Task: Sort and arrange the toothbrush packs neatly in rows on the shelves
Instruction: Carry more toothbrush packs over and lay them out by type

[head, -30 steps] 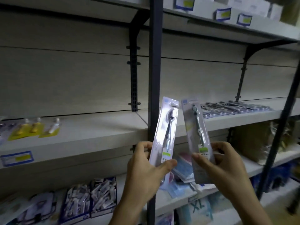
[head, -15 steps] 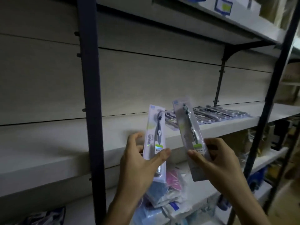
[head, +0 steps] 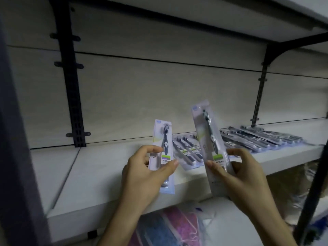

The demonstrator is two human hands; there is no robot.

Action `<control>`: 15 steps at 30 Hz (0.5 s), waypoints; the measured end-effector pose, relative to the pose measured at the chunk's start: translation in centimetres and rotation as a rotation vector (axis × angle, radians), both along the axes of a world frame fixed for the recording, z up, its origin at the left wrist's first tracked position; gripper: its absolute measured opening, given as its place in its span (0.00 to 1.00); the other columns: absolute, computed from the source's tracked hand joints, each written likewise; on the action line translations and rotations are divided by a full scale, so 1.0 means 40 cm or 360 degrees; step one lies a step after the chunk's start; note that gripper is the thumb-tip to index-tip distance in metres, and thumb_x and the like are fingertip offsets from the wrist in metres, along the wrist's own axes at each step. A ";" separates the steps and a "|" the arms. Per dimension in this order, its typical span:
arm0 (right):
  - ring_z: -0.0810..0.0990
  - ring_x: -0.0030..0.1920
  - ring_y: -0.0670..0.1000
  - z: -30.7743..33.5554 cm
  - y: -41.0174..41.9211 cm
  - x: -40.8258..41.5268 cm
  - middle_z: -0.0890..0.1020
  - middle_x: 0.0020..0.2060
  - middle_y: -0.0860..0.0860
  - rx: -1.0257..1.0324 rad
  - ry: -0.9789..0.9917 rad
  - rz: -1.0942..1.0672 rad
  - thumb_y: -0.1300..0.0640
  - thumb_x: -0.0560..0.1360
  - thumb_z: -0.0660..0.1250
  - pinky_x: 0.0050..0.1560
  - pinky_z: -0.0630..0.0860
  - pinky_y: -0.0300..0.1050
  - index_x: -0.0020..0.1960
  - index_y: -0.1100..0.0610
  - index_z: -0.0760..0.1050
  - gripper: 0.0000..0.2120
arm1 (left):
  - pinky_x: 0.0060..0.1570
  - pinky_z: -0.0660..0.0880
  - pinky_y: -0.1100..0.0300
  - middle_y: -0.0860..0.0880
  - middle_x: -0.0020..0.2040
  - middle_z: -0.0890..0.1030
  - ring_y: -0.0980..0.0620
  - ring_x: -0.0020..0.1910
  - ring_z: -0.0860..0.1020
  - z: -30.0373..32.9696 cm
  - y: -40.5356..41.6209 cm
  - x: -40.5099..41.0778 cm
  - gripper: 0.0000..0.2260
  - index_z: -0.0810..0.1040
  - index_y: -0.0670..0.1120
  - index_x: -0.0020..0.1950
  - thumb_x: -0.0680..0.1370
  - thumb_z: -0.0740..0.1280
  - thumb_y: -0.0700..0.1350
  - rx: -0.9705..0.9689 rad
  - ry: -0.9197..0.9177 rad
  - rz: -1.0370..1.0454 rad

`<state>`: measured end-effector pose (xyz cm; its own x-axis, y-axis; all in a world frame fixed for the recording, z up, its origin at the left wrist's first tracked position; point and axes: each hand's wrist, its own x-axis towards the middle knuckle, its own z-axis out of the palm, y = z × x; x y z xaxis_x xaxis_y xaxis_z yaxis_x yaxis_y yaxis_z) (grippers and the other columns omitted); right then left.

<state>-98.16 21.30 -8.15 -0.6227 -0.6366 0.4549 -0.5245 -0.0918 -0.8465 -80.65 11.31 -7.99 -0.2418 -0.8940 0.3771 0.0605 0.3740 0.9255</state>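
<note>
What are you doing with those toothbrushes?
A person is stocking a shelf. The left hand holds one toothbrush pack upright, and the right hand holds another pack, tilted a little. Both are held up in front of the white shelf. A row of toothbrush packs already lies flat on the shelf behind the hands. Neither held pack has been laid down yet.

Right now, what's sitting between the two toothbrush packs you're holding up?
In the head view, behind the gap between the left pack and the right pack, toothbrush packs lie flat on the shelf. Nothing hangs in the gap itself.
</note>
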 end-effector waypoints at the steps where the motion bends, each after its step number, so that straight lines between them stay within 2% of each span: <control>1: 0.83 0.33 0.50 0.000 -0.012 -0.024 0.84 0.36 0.51 -0.0013 -0.0023 0.0037 0.46 0.64 0.76 0.31 0.78 0.47 0.54 0.48 0.72 0.22 | 0.31 0.77 0.57 0.50 0.37 0.83 0.49 0.28 0.80 0.002 -0.009 -0.019 0.14 0.79 0.52 0.44 0.63 0.79 0.45 0.0005 -0.0013 0.0032; 5: 0.84 0.34 0.48 0.007 -0.052 -0.117 0.85 0.36 0.50 -0.0027 -0.0039 0.0184 0.48 0.65 0.76 0.34 0.80 0.51 0.54 0.49 0.72 0.21 | 0.34 0.78 0.57 0.50 0.42 0.84 0.49 0.28 0.81 0.010 -0.033 -0.096 0.14 0.78 0.52 0.44 0.63 0.79 0.48 0.0008 -0.0145 0.0287; 7: 0.83 0.34 0.45 0.015 -0.067 -0.164 0.85 0.36 0.49 -0.0031 -0.0011 0.0231 0.48 0.65 0.76 0.36 0.81 0.51 0.52 0.48 0.72 0.19 | 0.41 0.80 0.53 0.54 0.43 0.83 0.50 0.34 0.83 0.009 -0.048 -0.136 0.17 0.78 0.55 0.43 0.59 0.78 0.57 -0.0012 -0.0319 0.0479; 9: 0.83 0.34 0.45 0.020 -0.081 -0.213 0.85 0.35 0.47 -0.0060 0.0018 0.0263 0.48 0.65 0.76 0.36 0.80 0.52 0.52 0.49 0.72 0.19 | 0.44 0.79 0.51 0.58 0.43 0.82 0.49 0.39 0.83 0.007 -0.062 -0.179 0.19 0.77 0.55 0.43 0.58 0.75 0.61 -0.0038 -0.0491 0.0626; 11: 0.83 0.34 0.45 0.022 -0.097 -0.258 0.85 0.35 0.44 -0.0071 0.0026 0.0309 0.47 0.65 0.76 0.38 0.80 0.53 0.51 0.49 0.72 0.19 | 0.43 0.78 0.54 0.58 0.42 0.81 0.50 0.38 0.82 0.005 -0.070 -0.219 0.18 0.75 0.55 0.44 0.62 0.75 0.61 -0.0058 -0.0651 0.0744; 13: 0.83 0.34 0.46 0.022 -0.111 -0.297 0.85 0.35 0.43 -0.0059 0.0039 0.0356 0.47 0.65 0.76 0.39 0.80 0.54 0.51 0.49 0.73 0.19 | 0.38 0.74 0.59 0.58 0.40 0.79 0.56 0.34 0.80 0.006 -0.072 -0.252 0.17 0.74 0.55 0.46 0.65 0.74 0.60 -0.0065 -0.0820 0.0831; 15: 0.83 0.33 0.46 0.023 -0.124 -0.331 0.85 0.35 0.44 -0.0042 0.0063 0.0395 0.48 0.65 0.76 0.39 0.80 0.55 0.50 0.50 0.73 0.18 | 0.35 0.70 0.60 0.57 0.42 0.79 0.56 0.34 0.78 0.007 -0.073 -0.275 0.16 0.74 0.55 0.47 0.66 0.74 0.59 -0.0047 -0.0916 0.0875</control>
<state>-111.40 16.36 -7.23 -0.4303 -0.7552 0.4945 -0.5157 -0.2439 -0.8213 -91.67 8.38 -7.72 0.0670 -0.9333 0.3527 -0.6246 0.2364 0.7443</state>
